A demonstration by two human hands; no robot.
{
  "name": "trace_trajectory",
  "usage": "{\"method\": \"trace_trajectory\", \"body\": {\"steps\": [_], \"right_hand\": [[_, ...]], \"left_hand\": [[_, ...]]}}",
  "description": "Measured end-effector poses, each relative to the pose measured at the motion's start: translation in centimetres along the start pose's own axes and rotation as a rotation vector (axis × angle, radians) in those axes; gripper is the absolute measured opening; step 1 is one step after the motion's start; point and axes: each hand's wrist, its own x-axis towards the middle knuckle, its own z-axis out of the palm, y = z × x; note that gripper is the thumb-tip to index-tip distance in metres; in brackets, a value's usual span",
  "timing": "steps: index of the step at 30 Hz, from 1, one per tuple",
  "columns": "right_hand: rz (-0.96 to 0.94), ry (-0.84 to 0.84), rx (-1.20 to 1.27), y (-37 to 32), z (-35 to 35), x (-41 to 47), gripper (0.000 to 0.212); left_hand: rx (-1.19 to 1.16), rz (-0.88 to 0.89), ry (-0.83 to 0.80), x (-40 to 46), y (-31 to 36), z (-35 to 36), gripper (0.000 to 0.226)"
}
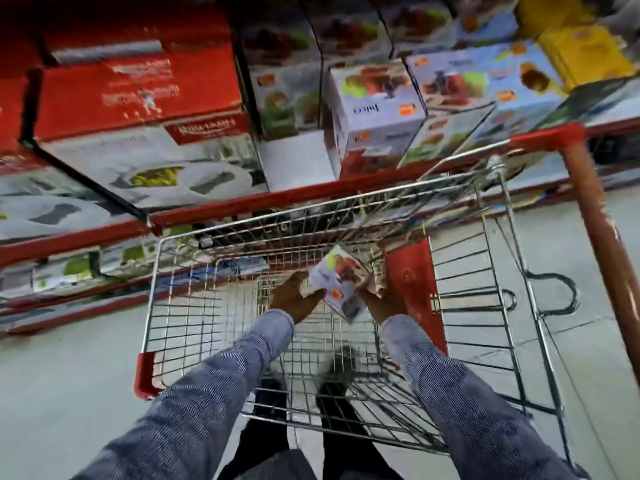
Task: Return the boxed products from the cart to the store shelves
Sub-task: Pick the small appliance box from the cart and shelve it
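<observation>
Both my arms reach down into a wire shopping cart (180, 306). Between my hands is a white juicer box (341, 282) with fruit pictures, tilted, deep inside the cart. My left hand (294, 299) grips its left side and my right hand (379, 301) grips its right side. Matching juicer boxes (375, 116) stand on the red-edged store shelf (294, 199) just beyond the cart.
Red and white dinnerware boxes (138, 109) fill the shelf's left part, more juicer boxes and yellow boxes (581, 53) the right. The cart's red handle bar (602, 230) runs along the right. A red plastic flap (412, 271) hangs inside the cart. Grey floor lies around.
</observation>
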Motion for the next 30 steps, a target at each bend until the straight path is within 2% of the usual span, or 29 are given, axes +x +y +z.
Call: {"method": "trace_trajectory", "body": {"steps": [3,5,8,11,12,15,17,20,23,26,30], "right_hand": [[0.084,-0.023,0.101,4.2,1.6,5.9,0.097],[0.112,-0.033,0.19,6.4,3.0,9.1,0.099],[0.166,-0.126,0.336,3.9,3.1,6.8,0.087],[0.163,-0.191,0.387,2.2,2.9,4.6,0.045],[0.141,-0.211,0.384,1.6,2.9,4.2,0.041],[0.094,-0.214,0.405,0.6,2.6,3.1,0.023],[0.077,-0.171,0.413,0.1,2.4,2.5,0.015],[0.114,-0.131,0.37,-0.8,1.6,2.0,0.03],[0.033,-0.095,0.264,-1.4,1.1,1.9,0.047],[-0.136,-0.013,0.134,-3.2,-0.1,-0.7,0.041],[-0.29,0.088,0.111,-5.9,-1.9,-4.1,0.037]], "left_hand": [[-0.087,-0.084,-0.015,3.0,0.1,1.4,0.063],[-0.098,-0.091,0.023,4.7,-0.1,1.5,0.058],[-0.17,-0.104,-0.043,6.6,0.2,2.1,0.045],[-0.222,-0.122,-0.055,7.5,0.5,2.7,0.014],[-0.259,-0.12,-0.061,7.3,0.5,2.8,0.017],[-0.279,-0.171,-0.028,11.0,-4.5,5.6,0.046],[-0.284,-0.181,0.022,9.8,-4.9,5.9,0.044],[-0.298,-0.116,0.075,3.2,-0.8,4.1,0.036],[-0.359,-0.062,0.143,0.4,0.0,3.5,0.032],[-0.379,-0.013,0.238,-2.0,0.9,2.1,0.029],[-0.401,0.087,0.365,-5.6,2.1,-0.9,0.028]]}}
